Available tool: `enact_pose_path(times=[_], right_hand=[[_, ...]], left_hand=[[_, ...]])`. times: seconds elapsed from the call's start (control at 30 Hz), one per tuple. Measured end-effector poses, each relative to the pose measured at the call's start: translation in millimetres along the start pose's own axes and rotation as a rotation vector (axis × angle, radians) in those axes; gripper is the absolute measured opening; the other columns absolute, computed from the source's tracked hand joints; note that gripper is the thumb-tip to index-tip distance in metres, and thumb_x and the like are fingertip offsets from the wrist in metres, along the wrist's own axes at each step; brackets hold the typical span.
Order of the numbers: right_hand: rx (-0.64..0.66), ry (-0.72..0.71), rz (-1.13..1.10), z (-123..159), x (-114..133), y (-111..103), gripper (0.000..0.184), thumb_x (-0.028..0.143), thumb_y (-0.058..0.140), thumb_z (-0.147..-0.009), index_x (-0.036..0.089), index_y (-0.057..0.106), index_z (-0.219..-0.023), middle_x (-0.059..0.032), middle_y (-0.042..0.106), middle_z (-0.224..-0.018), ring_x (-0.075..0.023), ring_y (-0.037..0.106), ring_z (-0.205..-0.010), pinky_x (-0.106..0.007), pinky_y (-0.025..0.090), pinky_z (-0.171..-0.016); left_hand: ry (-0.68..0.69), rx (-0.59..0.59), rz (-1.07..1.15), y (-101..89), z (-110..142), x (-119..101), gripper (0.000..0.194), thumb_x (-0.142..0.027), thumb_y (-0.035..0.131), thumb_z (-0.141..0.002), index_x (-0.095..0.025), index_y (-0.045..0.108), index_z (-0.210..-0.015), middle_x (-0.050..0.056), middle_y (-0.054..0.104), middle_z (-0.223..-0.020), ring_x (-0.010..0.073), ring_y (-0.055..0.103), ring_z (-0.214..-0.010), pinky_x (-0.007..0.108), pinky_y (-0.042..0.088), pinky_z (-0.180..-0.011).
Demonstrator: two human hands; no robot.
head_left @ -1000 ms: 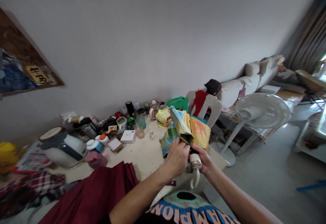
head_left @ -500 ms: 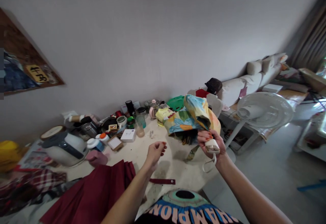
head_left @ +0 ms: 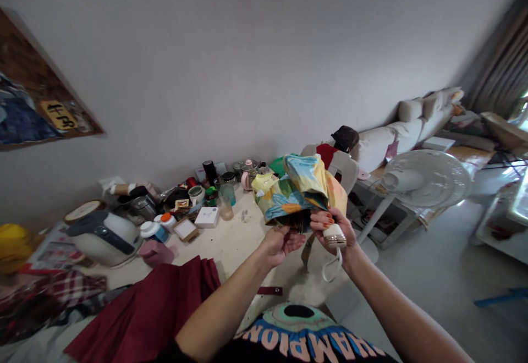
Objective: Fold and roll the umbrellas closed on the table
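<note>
A folding umbrella (head_left: pixel 303 190) with a yellow, blue and orange floral canopy is loosely collapsed above the table, its folds bunched and dark ribs partly showing underneath. My right hand (head_left: pixel 335 231) is wrapped around it near the white handle, which has gold rings and a dangling white wrist loop (head_left: pixel 332 267). My left hand (head_left: pixel 284 245) is just below the canopy's lower edge, palm turned up and fingers apart; whether its thumb touches the fabric I cannot tell. Dark red fabric (head_left: pixel 152 313) lies in folds at the left, with a dark red strap (head_left: pixel 270 291) near my body.
Along the wall, the cream table (head_left: pixel 247 242) carries a kettle (head_left: pixel 103 236), bottles (head_left: pixel 153 231), a white box (head_left: pixel 207 217) and glasses (head_left: pixel 225 208). A pink cup-like object (head_left: pixel 157 254) stands beside the red fabric. On the right are a standing fan (head_left: pixel 427 179) and a sofa (head_left: pixel 379 146).
My left hand has moved right and up to the underside of the umbrella, its fingers opening out. My right hand has shifted slightly left with the umbrella.
</note>
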State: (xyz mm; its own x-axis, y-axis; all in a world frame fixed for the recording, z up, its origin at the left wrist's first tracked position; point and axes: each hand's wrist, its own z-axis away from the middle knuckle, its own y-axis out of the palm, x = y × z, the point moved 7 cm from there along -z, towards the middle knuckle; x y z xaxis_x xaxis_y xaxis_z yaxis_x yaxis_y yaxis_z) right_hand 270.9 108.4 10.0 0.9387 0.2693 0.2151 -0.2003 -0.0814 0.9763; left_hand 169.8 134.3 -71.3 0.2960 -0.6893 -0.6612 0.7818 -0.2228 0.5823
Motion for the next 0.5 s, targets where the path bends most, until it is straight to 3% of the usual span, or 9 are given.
enact_pose_path(times=[0.13,0.23,0.33,0.5], right_hand=[[-0.029,0.023,0.008,1,-7,-7,0.038,0.010,0.057,-0.075,0.023,0.024,-0.059,0.0057,0.039,-0.052,-0.0063,0.045,-0.046,-0.017,0.048,-0.046],[-0.027,0.051,0.031,1,-12,-9,0.039,0.012,0.057,-0.076,0.023,0.024,-0.060,0.0061,0.038,-0.051,-0.0059,0.045,-0.046,-0.016,0.047,-0.046],[-0.012,0.079,0.042,1,-15,-11,0.039,0.014,0.059,-0.076,0.022,0.025,-0.060,0.0061,0.038,-0.051,-0.0057,0.044,-0.046,-0.015,0.047,-0.046],[0.000,0.076,0.076,-1,-13,-14,0.035,0.013,0.059,-0.076,0.021,0.029,-0.060,0.0059,0.039,-0.052,-0.0060,0.045,-0.047,-0.016,0.047,-0.047]], left_hand=[[-0.156,0.083,0.146,5.3,-7,9,0.025,-0.024,0.048,-0.092,-0.006,0.061,-0.081,0.013,0.068,-0.070,0.0161,0.068,-0.065,0.026,0.052,-0.067],[-0.259,0.185,0.131,6.9,-10,14,0.019,-0.025,0.057,-0.086,-0.007,0.060,-0.083,0.011,0.068,-0.072,0.0160,0.066,-0.063,0.027,0.050,-0.064],[-0.252,0.217,0.106,4.1,-13,11,0.013,-0.022,0.063,-0.081,-0.010,0.059,-0.081,0.007,0.067,-0.071,0.0140,0.064,-0.062,0.026,0.048,-0.063],[-0.206,0.205,0.068,3.6,-11,5,0.015,-0.024,0.061,-0.085,-0.012,0.058,-0.078,0.003,0.062,-0.064,0.0085,0.053,-0.048,0.023,0.043,-0.054]])
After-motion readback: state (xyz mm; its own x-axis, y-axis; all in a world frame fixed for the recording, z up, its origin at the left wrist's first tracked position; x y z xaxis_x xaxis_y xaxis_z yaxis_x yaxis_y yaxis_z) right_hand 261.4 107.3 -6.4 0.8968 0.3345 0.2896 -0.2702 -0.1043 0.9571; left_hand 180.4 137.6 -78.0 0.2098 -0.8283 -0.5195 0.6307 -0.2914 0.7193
